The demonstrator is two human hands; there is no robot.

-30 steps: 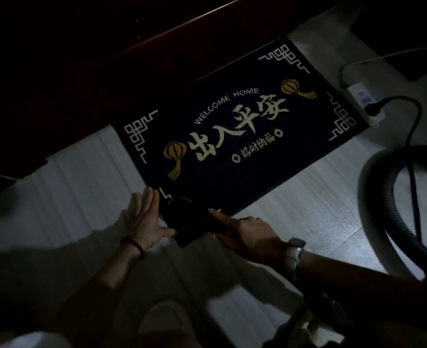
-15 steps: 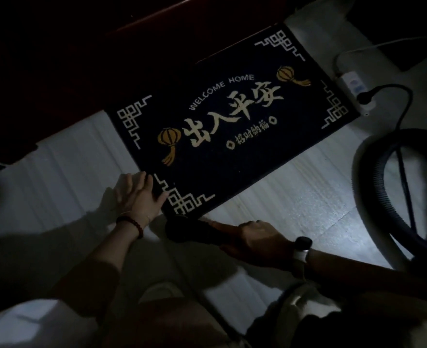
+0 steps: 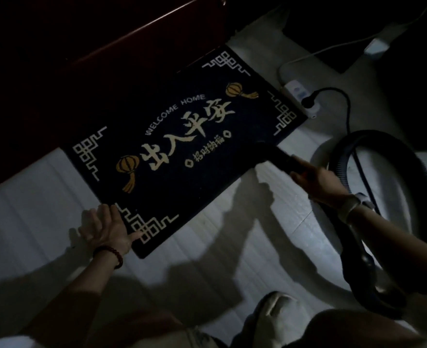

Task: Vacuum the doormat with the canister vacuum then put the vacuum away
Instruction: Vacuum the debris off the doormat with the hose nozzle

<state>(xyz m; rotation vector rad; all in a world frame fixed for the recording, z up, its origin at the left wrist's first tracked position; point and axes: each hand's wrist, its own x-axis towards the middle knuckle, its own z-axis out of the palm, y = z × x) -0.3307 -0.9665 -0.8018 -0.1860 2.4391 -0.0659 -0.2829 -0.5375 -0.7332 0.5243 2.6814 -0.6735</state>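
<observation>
Doormat (image 3: 182, 151) laid on pale floor (image 3: 220, 247), far edge against dark door.
Vacuum nozzle (image 3: 270, 153) set on mat's right near edge, gripped by right hand (image 3: 315, 179); near-left corner pressed flat by open-fingered left hand (image 3: 107, 229); hose (image 3: 373, 146) looped right.

My head view is very dim and underexposed. What light there is falls on the pale floor (image 3: 232, 247) from behind me, and it throws long soft shadows of my arms and body forward across the boards. The top left sinks to near black, hiding detail. The doormat (image 3: 182, 156) reads mostly by its pale lettering. The picture is soft and grainy, the right hand (image 3: 315, 179) slightly smeared, and lines bend toward the edges.
</observation>
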